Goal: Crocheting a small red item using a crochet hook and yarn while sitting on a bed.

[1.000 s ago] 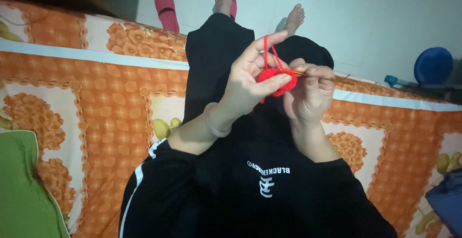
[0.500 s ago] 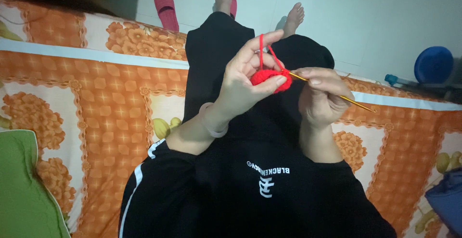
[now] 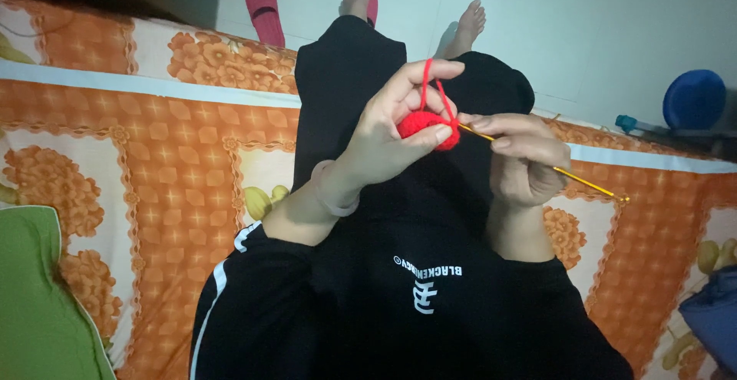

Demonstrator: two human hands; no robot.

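My left hand (image 3: 388,130) is raised over my lap and pinches a small red crochet piece (image 3: 427,126) between thumb and fingers. A strand of red yarn (image 3: 427,82) loops up over its index finger. My right hand (image 3: 523,159) sits just right of it and grips a thin gold crochet hook (image 3: 564,171). The hook's tip touches the red piece and its shaft slants down to the right. Both hands hover above my black trousers.
I sit on a bed with an orange floral sheet (image 3: 153,165). A green cloth (image 3: 34,303) lies at the lower left, a dark blue cloth (image 3: 714,318) at the lower right. A pink slipper (image 3: 263,8) and a blue round object (image 3: 693,100) rest on the pale floor.
My right hand has drawn back to the right from the red piece, so the hook's shaft now shows slanting out to the right. The left hand has kept its hold.
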